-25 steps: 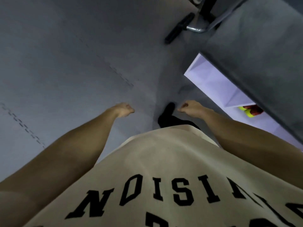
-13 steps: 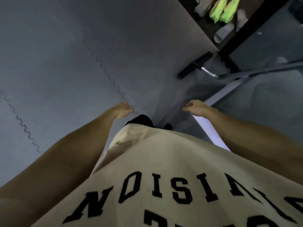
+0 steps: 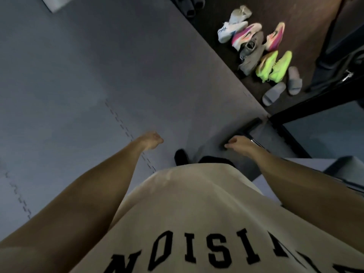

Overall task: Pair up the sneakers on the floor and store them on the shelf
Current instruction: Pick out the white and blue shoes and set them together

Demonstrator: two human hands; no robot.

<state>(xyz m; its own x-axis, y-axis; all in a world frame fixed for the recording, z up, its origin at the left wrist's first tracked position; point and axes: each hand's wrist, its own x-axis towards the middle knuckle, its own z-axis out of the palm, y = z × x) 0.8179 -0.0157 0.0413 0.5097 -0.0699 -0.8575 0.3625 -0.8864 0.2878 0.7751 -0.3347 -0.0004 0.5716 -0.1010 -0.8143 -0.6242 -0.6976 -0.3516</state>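
Note:
Several sneakers lie in a heap on the dark floor at the upper right: a neon yellow pair (image 3: pixel 274 66), two pink and orange ones (image 3: pixel 246 34) (image 3: pixel 275 37), a white one (image 3: pixel 230 30), a pale grey one (image 3: pixel 241 13) and a taupe pair (image 3: pixel 251 56). My left hand (image 3: pixel 151 140) hangs at my side with loosely curled fingers, holding nothing. My right hand (image 3: pixel 237 142) also hangs loosely curled and holds nothing. Both hands are well short of the sneakers. The shelf is out of view.
Two grey slides (image 3: pixel 273 93) (image 3: pixel 294 80) lie beside the sneakers. Grey foam floor mats (image 3: pixel 98 75) cover the left. A black frame bar (image 3: pixel 315 105) and a chrome-handled black tool (image 3: pixel 248 128) sit by my right hand. My black shoes (image 3: pixel 181 157) show below.
The view has swung away from the white shelf and toward the sneaker heap, which has come fully into view at the upper right. Both hands stay hanging and empty.

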